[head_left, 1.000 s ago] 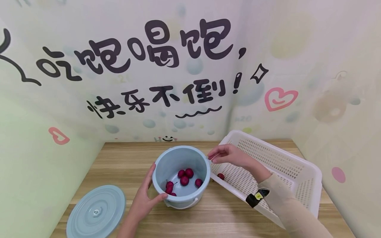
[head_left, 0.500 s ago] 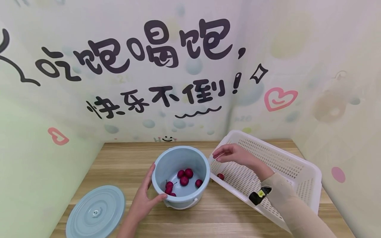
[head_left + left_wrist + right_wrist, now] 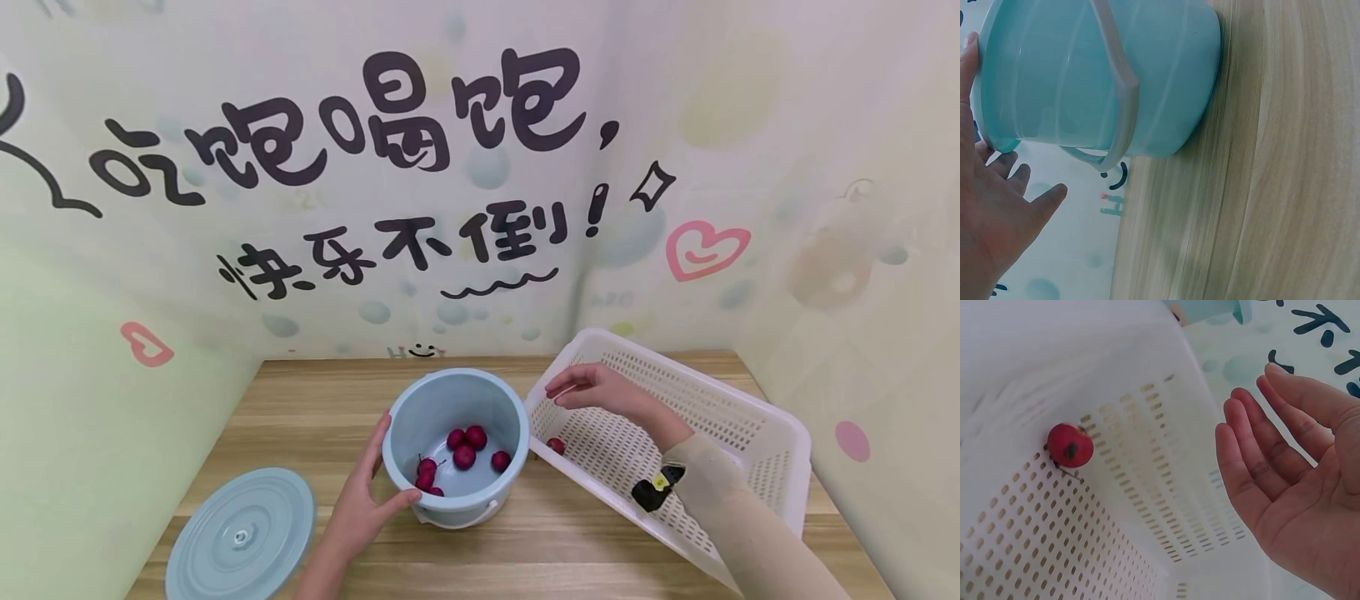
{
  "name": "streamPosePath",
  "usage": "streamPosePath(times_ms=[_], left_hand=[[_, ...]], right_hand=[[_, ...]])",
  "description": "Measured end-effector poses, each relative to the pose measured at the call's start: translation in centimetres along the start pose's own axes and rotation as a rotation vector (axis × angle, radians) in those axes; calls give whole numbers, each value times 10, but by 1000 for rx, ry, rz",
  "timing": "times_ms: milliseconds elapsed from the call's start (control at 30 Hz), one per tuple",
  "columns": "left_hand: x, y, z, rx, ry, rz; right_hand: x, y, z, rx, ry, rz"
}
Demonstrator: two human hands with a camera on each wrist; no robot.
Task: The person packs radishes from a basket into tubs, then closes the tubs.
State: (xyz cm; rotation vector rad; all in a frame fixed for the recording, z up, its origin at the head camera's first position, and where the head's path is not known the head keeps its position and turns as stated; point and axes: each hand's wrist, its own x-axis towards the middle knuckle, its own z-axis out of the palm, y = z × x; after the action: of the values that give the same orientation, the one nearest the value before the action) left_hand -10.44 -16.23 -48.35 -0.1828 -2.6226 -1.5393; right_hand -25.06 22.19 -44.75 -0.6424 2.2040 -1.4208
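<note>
A pale blue bucket (image 3: 457,500) stands upright on the table, with several small dark-red round fruits (image 3: 464,456) on its bottom. My left hand (image 3: 363,508) rests against its left side, thumb on the near rim. In the left wrist view the left hand (image 3: 991,206) has its fingers spread beside the rim. Above the near-left end of a white perforated basket (image 3: 765,417) hovers my right hand (image 3: 600,392), its fingers loosely bent and holding nothing. One red fruit with a thin stem (image 3: 1070,445) lies in the basket, apart from the right hand (image 3: 1297,481).
A round blue lid (image 3: 242,533) lies on the wooden table (image 3: 322,400) left of the bucket. The bucket's handle (image 3: 1127,94) hangs down its side. The basket's corner is close against the bucket. A printed cloth wall (image 3: 337,317) rises behind the table.
My right hand has drifted right, away from the bucket's rim and over the basket. The left hand, the bucket and the fruits stay where they were.
</note>
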Motion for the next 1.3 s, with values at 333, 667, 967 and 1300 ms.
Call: streamPosePath(times_ms=[333, 667, 967, 1300], left_hand=[[-1, -1, 0, -10, 0, 0], [-1, -2, 0, -15, -1, 2], [0, -2, 1, -22, 0, 13], [0, -1, 0, -35, -7, 3]], right_hand=[[1, 23, -6, -35, 10, 29], [3, 51, -7, -21, -13, 61], [3, 67, 1, -32, -35, 81], [4, 83, 11, 61, -179, 167]])
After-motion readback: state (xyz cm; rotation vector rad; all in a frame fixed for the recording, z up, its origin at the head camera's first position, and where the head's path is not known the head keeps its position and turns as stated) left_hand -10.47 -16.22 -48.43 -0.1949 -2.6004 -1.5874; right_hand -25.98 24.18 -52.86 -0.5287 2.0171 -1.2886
